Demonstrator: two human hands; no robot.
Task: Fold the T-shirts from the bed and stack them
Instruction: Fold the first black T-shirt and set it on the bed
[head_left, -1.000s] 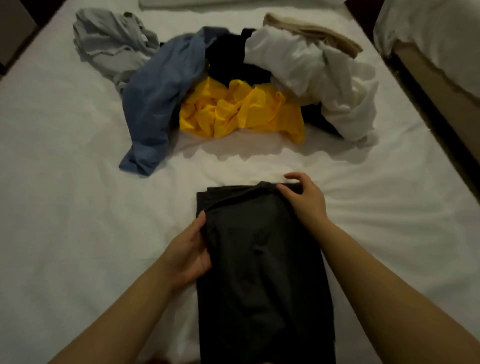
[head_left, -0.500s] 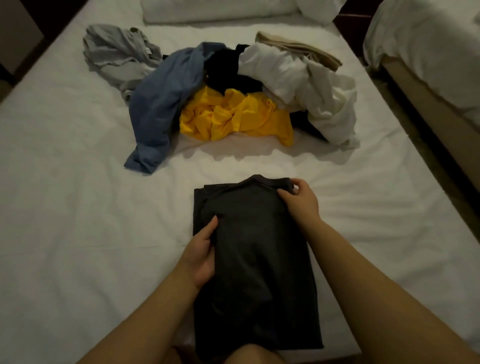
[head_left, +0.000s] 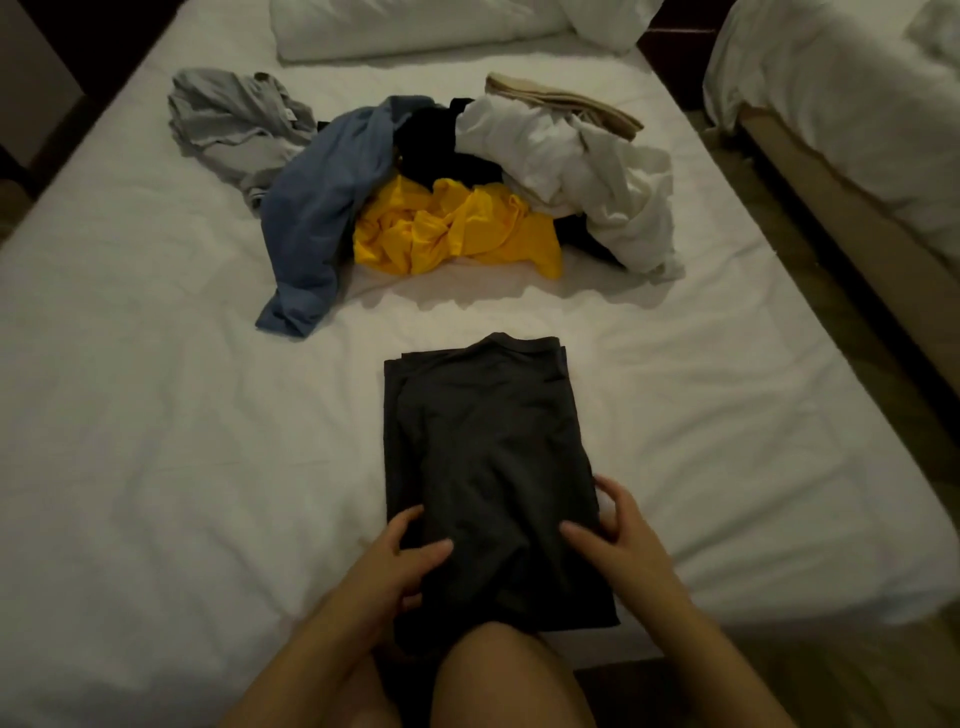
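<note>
While the dark T-shirt (head_left: 483, 447) lies on the bed (head_left: 130, 415), already folded lengthwise into a narrow panel, its near end is held at both sides. The left grip (head_left: 405, 558) is closed on the left edge with the thumb on top, and the right grip (head_left: 618, 530) is curled round the right edge. A crosswise fold is judged to be left on this shirt. No finished stack is seen. Beyond the dark T-shirt's far end, apart from it, a heap waits unfolded: a grey shirt (head_left: 234, 119), blue shirt (head_left: 322, 208), black garment (head_left: 431, 140), yellow shirt (head_left: 457, 234), white shirt (head_left: 571, 166) and beige piece (head_left: 561, 101).
</note>
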